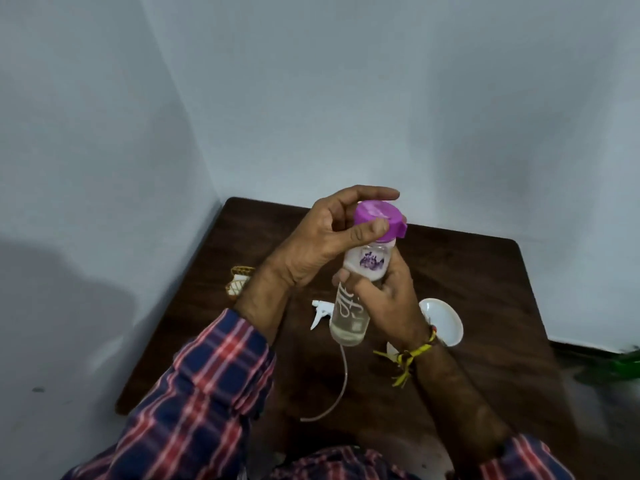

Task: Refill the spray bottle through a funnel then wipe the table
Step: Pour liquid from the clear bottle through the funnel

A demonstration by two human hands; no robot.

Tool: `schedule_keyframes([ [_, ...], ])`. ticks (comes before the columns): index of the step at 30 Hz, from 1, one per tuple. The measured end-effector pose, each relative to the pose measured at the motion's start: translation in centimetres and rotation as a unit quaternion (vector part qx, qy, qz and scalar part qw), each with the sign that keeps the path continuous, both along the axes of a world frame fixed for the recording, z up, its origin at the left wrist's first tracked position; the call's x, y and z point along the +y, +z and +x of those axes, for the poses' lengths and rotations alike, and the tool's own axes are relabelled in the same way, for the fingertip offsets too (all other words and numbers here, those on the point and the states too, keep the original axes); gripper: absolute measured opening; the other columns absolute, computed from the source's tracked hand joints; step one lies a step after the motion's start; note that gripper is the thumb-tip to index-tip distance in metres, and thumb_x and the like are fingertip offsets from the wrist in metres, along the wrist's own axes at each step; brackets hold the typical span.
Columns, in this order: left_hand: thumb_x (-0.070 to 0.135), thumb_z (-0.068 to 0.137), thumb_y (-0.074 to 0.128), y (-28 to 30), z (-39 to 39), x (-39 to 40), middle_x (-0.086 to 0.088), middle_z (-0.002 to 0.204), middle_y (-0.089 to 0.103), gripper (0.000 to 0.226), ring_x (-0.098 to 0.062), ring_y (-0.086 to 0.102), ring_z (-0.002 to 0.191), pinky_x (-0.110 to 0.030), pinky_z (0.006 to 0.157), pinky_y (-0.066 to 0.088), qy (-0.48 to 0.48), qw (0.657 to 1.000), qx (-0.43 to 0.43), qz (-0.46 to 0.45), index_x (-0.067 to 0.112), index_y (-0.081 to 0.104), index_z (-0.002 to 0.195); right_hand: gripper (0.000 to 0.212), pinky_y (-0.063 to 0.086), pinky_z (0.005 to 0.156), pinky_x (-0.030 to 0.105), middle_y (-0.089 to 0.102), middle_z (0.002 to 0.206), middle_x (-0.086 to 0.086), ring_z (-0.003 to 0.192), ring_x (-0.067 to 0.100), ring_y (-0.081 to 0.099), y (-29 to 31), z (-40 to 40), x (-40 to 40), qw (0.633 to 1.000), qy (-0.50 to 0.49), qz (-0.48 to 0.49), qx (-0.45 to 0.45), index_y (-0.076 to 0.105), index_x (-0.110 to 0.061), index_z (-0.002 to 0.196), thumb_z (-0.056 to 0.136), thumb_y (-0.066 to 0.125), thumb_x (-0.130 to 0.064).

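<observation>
I hold a clear bottle (349,317) with a purple cap (379,218) upright above the dark wooden table (467,278). My right hand (388,299) grips the bottle's body from the right. My left hand (325,240) pinches the purple cap between thumb and fingers. A little clear liquid shows at the bottle's bottom. On the table behind the bottle lies a white spray trigger head (320,311) with its long thin dip tube (341,386) trailing toward me. A white funnel (445,320) lies on the table to the right, partly hidden by my right wrist.
A small yellow-and-white object (239,282) sits near the table's left edge, partly behind my left wrist. The table stands in a corner between two pale walls. Something green (623,367) is on the floor at the far right.
</observation>
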State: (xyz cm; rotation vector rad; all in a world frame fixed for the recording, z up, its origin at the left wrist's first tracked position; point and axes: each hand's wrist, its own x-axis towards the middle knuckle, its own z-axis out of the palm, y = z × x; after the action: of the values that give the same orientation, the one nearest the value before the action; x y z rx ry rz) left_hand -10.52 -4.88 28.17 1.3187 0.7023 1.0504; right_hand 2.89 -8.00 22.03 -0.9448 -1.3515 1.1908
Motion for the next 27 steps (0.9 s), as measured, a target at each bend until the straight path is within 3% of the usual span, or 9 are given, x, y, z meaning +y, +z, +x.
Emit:
schedule_keyframes([
  [3, 0.011, 0.088, 0.069, 1.0, 2.6, -0.7, -0.024, 0.097, 0.069, 0.029, -0.039, 0.067, 0.096, -0.044, 0.086, 0.054, -0.002, 1.0, -0.009, 0.013, -0.004, 0.06, 0.112, 0.052, 0.057, 0.082, 0.055, 0.07, 0.1, 0.01, 0.091, 0.031, 0.07, 0.1, 0.9, -0.8, 0.999, -0.039, 0.03, -0.015, 0.055, -0.006, 0.12, 0.074, 0.073, -0.023],
  [8, 0.015, 0.085, 0.071, 1.4, 6.5, -1.9, -0.013, 0.079, 0.067, 0.011, -0.037, 0.069, 0.08, -0.045, 0.077, 0.057, 0.112, 0.993, 0.009, 0.031, 0.008, 0.065, 0.092, 0.06, 0.058, 0.084, 0.043, 0.071, 0.101, -0.001, 0.094, 0.017, 0.071, 0.8, 1.6, -2.1, 0.984, -0.149, 0.092, -0.035, 0.053, -0.007, 0.129, 0.073, 0.069, -0.022],
  [12, 0.023, 0.084, 0.075, 1.7, 8.2, -2.4, -0.011, 0.079, 0.069, 0.019, -0.029, 0.069, 0.076, -0.043, 0.074, 0.059, 0.176, 0.98, 0.067, 0.06, 0.008, 0.065, 0.09, 0.057, 0.058, 0.073, 0.027, 0.069, 0.092, -0.005, 0.08, 0.008, 0.069, 1.3, 2.6, -2.7, 0.968, -0.205, 0.118, -0.079, 0.053, -0.003, 0.124, 0.072, 0.064, -0.026],
  [15, 0.035, 0.08, 0.079, 2.4, 9.7, -3.6, 0.004, 0.082, 0.068, 0.028, -0.01, 0.067, 0.076, -0.025, 0.064, 0.055, 0.251, 0.955, 0.133, 0.081, 0.013, 0.067, 0.092, 0.045, 0.052, 0.063, 0.023, 0.064, 0.082, -0.006, 0.069, 0.006, 0.063, 1.6, 3.1, -3.0, 0.956, -0.238, 0.131, -0.112, 0.054, -0.003, 0.112, 0.078, 0.059, -0.032],
  [18, 0.055, 0.073, 0.071, 3.8, 9.4, -5.4, 0.012, 0.088, 0.067, 0.05, 0.005, 0.065, 0.076, -0.012, 0.065, 0.05, 0.266, 0.938, 0.2, 0.095, 0.015, 0.067, 0.103, 0.041, 0.052, 0.061, 0.023, 0.064, 0.078, -0.005, 0.066, 0.009, 0.064, 2.1, 3.7, -3.4, 0.953, -0.24, 0.131, -0.129, 0.053, -0.005, 0.108, 0.078, 0.065, -0.029],
  [22, 0.055, 0.092, 0.053, 4.4, 6.6, -6.9, 0.007, 0.089, 0.075, 0.045, -0.006, 0.071, 0.086, -0.028, 0.078, 0.057, 0.329, 0.913, 0.182, 0.156, 0.016, 0.073, 0.101, 0.04, 0.049, 0.053, 0.029, 0.059, 0.068, 0.003, 0.056, 0.017, 0.057, 2.5, 5.1, -3.2, 0.936, -0.267, 0.151, -0.17, 0.048, -0.005, 0.096, 0.072, 0.077, -0.018],
  [23, 0.048, 0.095, 0.055, 4.4, 6.1, -6.8, 0.006, 0.099, 0.074, 0.038, -0.008, 0.07, 0.096, -0.031, 0.085, 0.057, 0.316, 0.919, 0.169, 0.162, 0.016, 0.071, 0.108, 0.041, 0.049, 0.053, 0.031, 0.058, 0.067, 0.004, 0.056, 0.018, 0.057, 2.5, 5.3, -3.1, 0.935, -0.268, 0.154, -0.175, 0.048, -0.006, 0.096, 0.071, 0.078, -0.018],
  [25, 0.026, 0.096, 0.061, 4.6, 5.9, -6.4, 0.005, 0.13, 0.063, 0.036, -0.007, 0.058, 0.121, -0.023, 0.095, 0.051, 0.194, 0.96, 0.145, 0.142, 0.015, 0.058, 0.131, 0.042, 0.05, 0.055, 0.035, 0.059, 0.067, 0.004, 0.056, 0.019, 0.058, 2.4, 5.5, -3.3, 0.937, -0.266, 0.151, -0.171, 0.048, -0.006, 0.096, 0.07, 0.078, -0.018],
  [27, 0.01, 0.093, 0.063, 4.6, 6.0, -6.2, 0.002, 0.133, 0.061, 0.041, -0.011, 0.057, 0.123, -0.022, 0.095, 0.049, 0.098, 0.975, 0.147, 0.134, 0.011, 0.056, 0.134, 0.043, 0.052, 0.058, 0.039, 0.063, 0.072, 0.004, 0.06, 0.021, 0.062, 2.1, 5.5, -3.6, 0.943, -0.255, 0.14, -0.16, 0.05, -0.006, 0.1, 0.07, 0.076, -0.021],
])
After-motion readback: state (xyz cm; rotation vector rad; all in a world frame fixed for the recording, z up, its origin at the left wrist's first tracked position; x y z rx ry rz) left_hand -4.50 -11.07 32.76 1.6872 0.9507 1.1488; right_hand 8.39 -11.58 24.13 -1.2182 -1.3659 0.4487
